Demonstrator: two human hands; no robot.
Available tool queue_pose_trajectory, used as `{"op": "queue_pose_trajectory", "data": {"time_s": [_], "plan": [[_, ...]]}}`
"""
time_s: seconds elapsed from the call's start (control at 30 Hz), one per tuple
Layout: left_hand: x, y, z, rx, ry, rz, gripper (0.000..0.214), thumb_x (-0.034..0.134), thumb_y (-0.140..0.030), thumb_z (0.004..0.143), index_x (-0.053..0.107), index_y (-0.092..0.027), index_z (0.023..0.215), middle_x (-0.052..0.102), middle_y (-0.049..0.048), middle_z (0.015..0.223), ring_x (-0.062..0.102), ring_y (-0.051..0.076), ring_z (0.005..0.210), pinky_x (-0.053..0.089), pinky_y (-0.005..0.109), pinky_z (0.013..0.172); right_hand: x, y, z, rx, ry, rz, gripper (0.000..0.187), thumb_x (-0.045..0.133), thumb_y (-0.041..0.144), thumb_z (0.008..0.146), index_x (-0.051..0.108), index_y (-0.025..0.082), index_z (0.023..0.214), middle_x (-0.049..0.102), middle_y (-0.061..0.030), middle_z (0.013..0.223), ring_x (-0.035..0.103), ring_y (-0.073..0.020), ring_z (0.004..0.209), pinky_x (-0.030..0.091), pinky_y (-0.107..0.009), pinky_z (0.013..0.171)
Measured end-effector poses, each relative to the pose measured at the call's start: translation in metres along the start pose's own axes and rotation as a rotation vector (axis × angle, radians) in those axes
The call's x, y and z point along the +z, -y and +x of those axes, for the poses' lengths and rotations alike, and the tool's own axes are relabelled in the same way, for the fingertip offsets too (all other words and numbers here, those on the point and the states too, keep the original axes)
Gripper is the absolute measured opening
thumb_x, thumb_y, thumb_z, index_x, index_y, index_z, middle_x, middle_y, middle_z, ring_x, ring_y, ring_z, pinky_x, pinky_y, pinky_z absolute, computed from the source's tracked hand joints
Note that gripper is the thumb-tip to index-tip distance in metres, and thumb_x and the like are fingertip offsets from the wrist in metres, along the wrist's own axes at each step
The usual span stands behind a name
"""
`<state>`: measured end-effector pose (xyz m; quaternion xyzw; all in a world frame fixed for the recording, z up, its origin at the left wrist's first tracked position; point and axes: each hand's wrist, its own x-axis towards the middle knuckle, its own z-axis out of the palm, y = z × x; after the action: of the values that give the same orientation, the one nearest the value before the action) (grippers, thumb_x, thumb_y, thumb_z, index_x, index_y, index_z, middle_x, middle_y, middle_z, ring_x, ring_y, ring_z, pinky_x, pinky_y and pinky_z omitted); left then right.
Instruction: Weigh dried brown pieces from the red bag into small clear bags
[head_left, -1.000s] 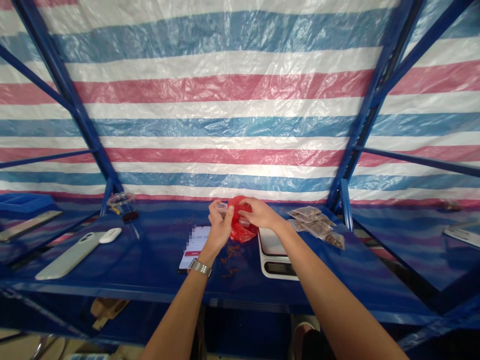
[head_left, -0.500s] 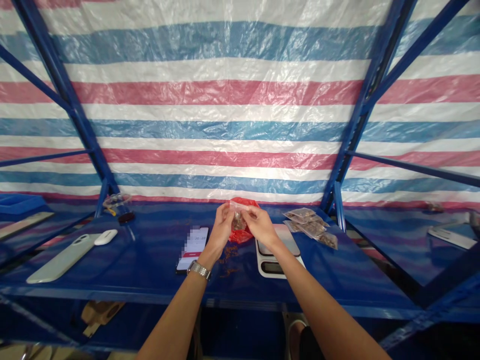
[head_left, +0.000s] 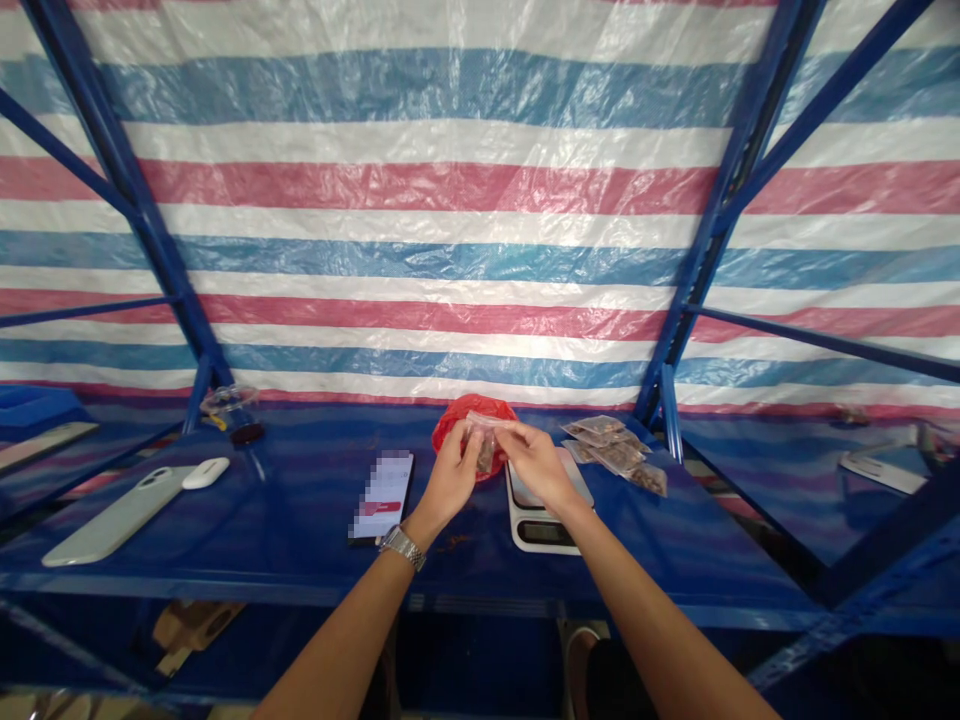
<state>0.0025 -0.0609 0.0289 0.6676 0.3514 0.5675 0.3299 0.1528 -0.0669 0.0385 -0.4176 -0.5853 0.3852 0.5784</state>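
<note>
Between my hands is a small clear zip bag [head_left: 486, 455] with brown bits in it. My left hand [head_left: 452, 470] is closed on its left side, fingers pinching near the top. My right hand [head_left: 531, 458] pinches the bag's upper right edge. Behind the bag lies a red plastic bag [head_left: 450, 418], partly hidden by my hands. A white kitchen scale [head_left: 529, 532] stands under my right hand and forearm. Right of the scale, several filled zip bags [head_left: 619, 450] lie in a pile.
Left of my left wrist lies a phone with a lit screen [head_left: 386, 480]. Farther left are a pale phone [head_left: 112, 520], a white earbud case [head_left: 205, 473] and a clear plastic cup [head_left: 232, 405]. Blue shelf posts [head_left: 690, 250] rise at both sides before a striped tarp [head_left: 450, 230].
Both hands have moved slightly down and right with the zip bag. My right fingers have slid along its top edge to the right. More of the red bag shows.
</note>
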Motion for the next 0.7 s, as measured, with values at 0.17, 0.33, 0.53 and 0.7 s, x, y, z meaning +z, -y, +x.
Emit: {"op": "queue_pose_trajectory", "data": {"time_s": [0.17,0.33,0.53,0.7], "plan": [[0.0009,0.0009,0.0055,-0.066,-0.044,-0.008,0.036,0.054,-0.05,0.099,0.07,-0.018,0.093,0.071,0.0035,0.085,0.063,0.018,0.077,0.049,0.028,0.071,-0.0029,-0.0002,-0.0013,0.031,-0.013,0.047,0.038,0.073,0.056,0.078,0.072,0.02,0.091,0.077,-0.0049,0.09,0.071,-0.0234,0.088,0.054,-0.035,0.083],[0.004,0.0,0.0072,-0.077,-0.013,-0.077,0.034,0.059,-0.05,0.095,0.072,-0.019,0.096,0.075,0.0044,0.091,0.067,0.02,0.082,0.052,0.028,0.075,-0.0059,0.0001,-0.0014,0.056,-0.087,0.072,0.036,0.075,0.056,0.077,0.069,0.021,0.085,0.074,-0.0025,0.084,0.067,-0.0205,0.081,0.051,-0.031,0.077],[0.0055,0.0031,0.005,-0.115,-0.058,-0.14,0.031,0.068,-0.049,0.089,0.073,-0.019,0.092,0.075,0.0043,0.091,0.069,0.02,0.084,0.053,0.029,0.079,-0.0063,0.0002,-0.0028,0.037,-0.086,0.029,0.034,0.071,0.056,0.078,0.065,0.023,0.082,0.068,0.0007,0.077,0.062,-0.0179,0.073,0.048,-0.028,0.07],[0.0046,0.0036,0.0054,-0.13,-0.086,-0.152,0.033,0.069,-0.049,0.087,0.074,-0.018,0.096,0.078,0.0057,0.094,0.071,0.021,0.086,0.055,0.031,0.08,-0.001,-0.0007,-0.004,0.051,-0.113,0.104,0.033,0.074,0.053,0.075,0.069,0.022,0.086,0.072,-0.001,0.084,0.064,-0.0188,0.077,0.049,-0.03,0.074]]}}
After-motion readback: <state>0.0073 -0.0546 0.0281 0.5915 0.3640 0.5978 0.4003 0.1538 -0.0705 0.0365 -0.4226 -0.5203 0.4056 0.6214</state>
